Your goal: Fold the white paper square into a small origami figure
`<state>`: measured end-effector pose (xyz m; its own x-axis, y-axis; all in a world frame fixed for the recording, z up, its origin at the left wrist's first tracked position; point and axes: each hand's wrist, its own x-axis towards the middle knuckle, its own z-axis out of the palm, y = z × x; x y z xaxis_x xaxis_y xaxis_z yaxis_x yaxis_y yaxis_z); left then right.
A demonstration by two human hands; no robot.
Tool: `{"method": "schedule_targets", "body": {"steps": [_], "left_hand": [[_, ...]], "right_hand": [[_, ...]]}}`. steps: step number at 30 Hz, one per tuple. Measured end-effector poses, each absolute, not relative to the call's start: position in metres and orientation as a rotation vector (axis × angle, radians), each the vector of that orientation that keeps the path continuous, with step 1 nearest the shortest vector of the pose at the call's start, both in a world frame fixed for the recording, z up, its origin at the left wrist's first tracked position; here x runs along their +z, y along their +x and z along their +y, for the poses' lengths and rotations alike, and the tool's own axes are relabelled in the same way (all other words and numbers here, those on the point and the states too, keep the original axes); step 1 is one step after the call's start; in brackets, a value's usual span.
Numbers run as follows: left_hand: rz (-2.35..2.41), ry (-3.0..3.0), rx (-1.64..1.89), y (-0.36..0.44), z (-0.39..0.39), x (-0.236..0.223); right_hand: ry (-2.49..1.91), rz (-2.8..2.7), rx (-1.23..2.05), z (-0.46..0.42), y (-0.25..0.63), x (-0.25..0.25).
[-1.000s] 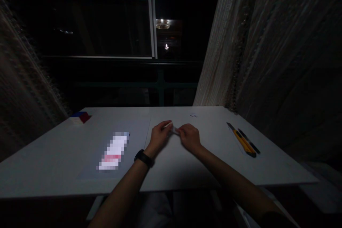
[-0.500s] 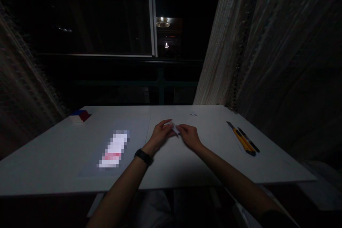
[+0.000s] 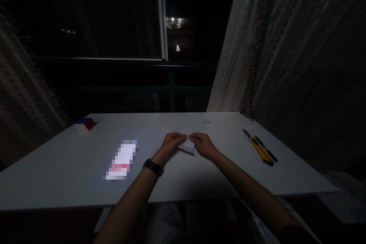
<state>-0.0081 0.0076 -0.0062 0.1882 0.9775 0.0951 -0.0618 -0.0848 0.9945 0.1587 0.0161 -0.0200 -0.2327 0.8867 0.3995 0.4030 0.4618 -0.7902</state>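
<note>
A small piece of folded white paper (image 3: 187,146) is held between my two hands over the middle of the white table. My left hand (image 3: 172,143), with a dark band on its wrist, pinches the paper's left side. At its upper right corner, my right hand (image 3: 201,143) grips it with thumb and fingers closed. The paper's lower edge faces me and casts a dark line; its finer folds are too dim to make out.
To the left, a phone with a lit, blurred screen (image 3: 121,160) lies on a paper sheet (image 3: 150,141). A coloured cube (image 3: 85,124) sits at far left. On the right lie a yellow utility knife (image 3: 260,150) and a black pen (image 3: 265,148). Small paper scraps (image 3: 207,121) lie at the back.
The paper has turned and now shows a wider flat face toward me. Both hands have shifted slightly, with my left fingers now over its upper edge.
</note>
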Motion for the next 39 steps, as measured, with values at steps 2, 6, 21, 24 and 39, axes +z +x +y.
{"method": "schedule_targets", "body": {"steps": [2, 6, 21, 24, 39], "left_hand": [[1.126, 1.452, 1.174, -0.009, 0.010, -0.008], [1.259, 1.564, 1.225, -0.011, 0.013, -0.011], [1.165, 1.379, 1.250, -0.012, 0.006, -0.002], [1.170, 1.338, 1.301, -0.015, 0.010, -0.004], [0.994, 1.519, 1.069, -0.013, 0.007, -0.004]], "right_hand": [[-1.078, -1.891, 0.694, 0.014, 0.159, -0.018], [-1.135, -1.923, 0.686, 0.013, 0.161, -0.015], [-1.006, -1.745, 1.164, 0.021, 0.178, -0.014], [-1.017, -1.653, 1.208, 0.024, 0.184, -0.014], [-0.975, -1.479, 1.121, 0.024, 0.168, -0.019]]}}
